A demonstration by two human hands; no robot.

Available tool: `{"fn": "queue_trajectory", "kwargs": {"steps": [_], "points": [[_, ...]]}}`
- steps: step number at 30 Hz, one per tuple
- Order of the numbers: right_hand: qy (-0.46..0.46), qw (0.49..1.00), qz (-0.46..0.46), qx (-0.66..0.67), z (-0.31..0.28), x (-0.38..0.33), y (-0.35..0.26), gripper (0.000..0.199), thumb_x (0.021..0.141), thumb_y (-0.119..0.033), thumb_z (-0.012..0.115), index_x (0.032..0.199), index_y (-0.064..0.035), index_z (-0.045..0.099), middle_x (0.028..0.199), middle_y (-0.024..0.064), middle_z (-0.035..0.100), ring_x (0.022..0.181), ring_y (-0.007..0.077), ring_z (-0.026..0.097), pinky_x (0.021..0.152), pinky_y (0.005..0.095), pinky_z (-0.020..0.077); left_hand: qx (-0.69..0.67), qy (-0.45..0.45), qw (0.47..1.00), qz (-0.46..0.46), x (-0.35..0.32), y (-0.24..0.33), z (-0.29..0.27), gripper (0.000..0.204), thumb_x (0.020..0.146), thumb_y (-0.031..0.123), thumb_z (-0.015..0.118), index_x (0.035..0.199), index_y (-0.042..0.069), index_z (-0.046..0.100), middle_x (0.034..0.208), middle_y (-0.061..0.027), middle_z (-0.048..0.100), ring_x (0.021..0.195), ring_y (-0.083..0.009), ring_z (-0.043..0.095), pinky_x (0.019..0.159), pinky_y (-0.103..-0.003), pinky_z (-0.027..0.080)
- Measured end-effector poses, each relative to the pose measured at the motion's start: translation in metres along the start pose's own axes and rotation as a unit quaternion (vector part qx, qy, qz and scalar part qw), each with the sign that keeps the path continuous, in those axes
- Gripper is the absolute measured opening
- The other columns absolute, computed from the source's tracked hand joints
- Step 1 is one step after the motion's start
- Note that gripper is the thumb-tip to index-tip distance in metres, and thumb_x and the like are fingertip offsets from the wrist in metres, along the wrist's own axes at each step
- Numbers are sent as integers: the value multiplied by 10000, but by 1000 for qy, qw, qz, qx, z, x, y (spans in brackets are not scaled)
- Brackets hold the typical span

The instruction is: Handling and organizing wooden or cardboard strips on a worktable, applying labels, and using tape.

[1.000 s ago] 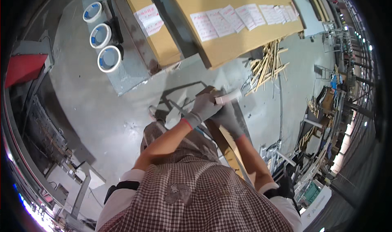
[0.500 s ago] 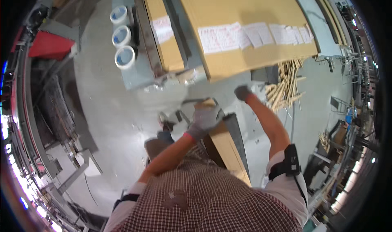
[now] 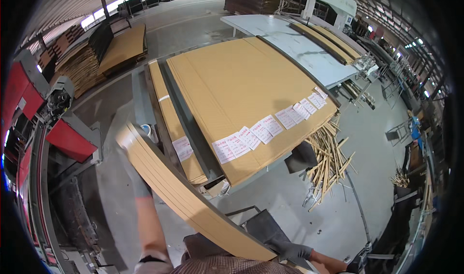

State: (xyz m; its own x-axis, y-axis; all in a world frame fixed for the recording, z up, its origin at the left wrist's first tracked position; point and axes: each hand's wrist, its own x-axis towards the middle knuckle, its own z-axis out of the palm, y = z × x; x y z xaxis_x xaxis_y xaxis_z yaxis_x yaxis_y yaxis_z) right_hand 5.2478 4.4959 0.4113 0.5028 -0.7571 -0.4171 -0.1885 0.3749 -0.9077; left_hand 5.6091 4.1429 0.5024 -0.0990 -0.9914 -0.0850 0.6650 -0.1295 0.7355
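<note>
A long bundle of cardboard strips (image 3: 188, 204) slants up from my lap to the left, its layers showing as lines along the face. My left hand (image 3: 134, 175), in a grey glove, supports its far end from the outer side; the fingers are mostly hidden behind the cardboard. At the near end, my gloved right hand (image 3: 294, 250) grips the bundle's lower edge, its fingertips partly out of sight. Beyond the bundle lies a stack of large cardboard sheets (image 3: 241, 85) with a row of printed paper slips (image 3: 266, 129) along its near edge.
A narrow cardboard stack (image 3: 169, 114) runs left of the big one. A tape roll (image 3: 146, 128) shows past the bundle. Loose thin strips (image 3: 328, 163) hang at the stack's right corner. Red machinery (image 3: 72, 139) stands at left, a pale table (image 3: 290, 42) at far right.
The view has lifted toward the stacks. The cardboard bundle has come up from beside my legs, its far end raised to the left with my left hand; my right hand has come to its near end.
</note>
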Motion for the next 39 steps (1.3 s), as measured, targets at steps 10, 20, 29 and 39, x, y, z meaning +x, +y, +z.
{"fn": "queue_trajectory", "kwargs": {"steps": [10,20,29,39], "points": [[289,951,-88,-60,-64,256,-196,445,785,-201,670,1135,37,534,1071,64,587,963,140,537,869,284,420,588,-41,796,133,-19,-88,-81,535,808,248,600,1238,-24,433,1172,-203,520,1057,-319,515,898,-390,404],[231,962,-138,49,-177,583,-270,338,841,-292,605,995,7,642,907,21,637,814,96,573,726,245,455,592,-165,783,96,-20,-102,-136,704,775,342,642,1297,-25,346,1237,-277,442,1123,-416,460,912,-446,411],[235,918,80,-309,-172,597,-317,594,767,-559,562,1015,-27,654,950,160,656,916,267,625,691,396,498,707,-222,668,-68,4,-77,-121,419,779,342,585,1025,8,531,1002,-220,595,882,-368,600,739,-450,480],[280,840,-292,-361,-106,294,-280,339,839,-123,545,1171,-83,490,1090,198,555,956,403,553,740,464,466,646,-115,718,232,3,-61,17,717,666,236,716,1259,-18,404,1317,-276,333,1193,-442,358,953,-488,349]]}}
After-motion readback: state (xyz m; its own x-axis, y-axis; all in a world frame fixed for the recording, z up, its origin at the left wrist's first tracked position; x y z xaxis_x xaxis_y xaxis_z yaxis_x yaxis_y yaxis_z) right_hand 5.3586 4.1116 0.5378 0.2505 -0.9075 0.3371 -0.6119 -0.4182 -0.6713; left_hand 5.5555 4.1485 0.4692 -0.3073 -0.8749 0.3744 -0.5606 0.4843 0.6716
